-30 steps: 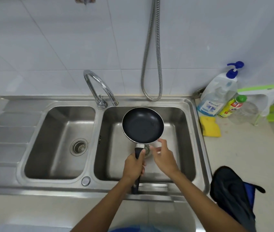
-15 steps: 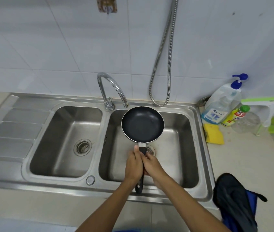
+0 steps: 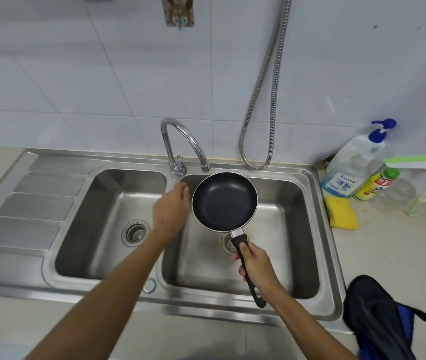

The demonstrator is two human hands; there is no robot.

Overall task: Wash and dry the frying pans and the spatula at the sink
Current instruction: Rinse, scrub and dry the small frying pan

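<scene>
Gripping the stiff, light-looking frying pan [image 3: 224, 201] by its handle, my right hand [image 3: 256, 261] holds it just ahead, over the sink [image 3: 284, 170]; my left hand [image 3: 171, 211], empty and loosely open, hovers near the tap [image 3: 180, 131].

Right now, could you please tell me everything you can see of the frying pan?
The frying pan is small and round: black non-stick inside, silvery rim, a metal neck joining a black handle slotted at its end. It hangs open side up over the right basin, just in front of the faucet spout. The right grip curls round the handle; the left grip is beside the rim, apparently apart.
</scene>
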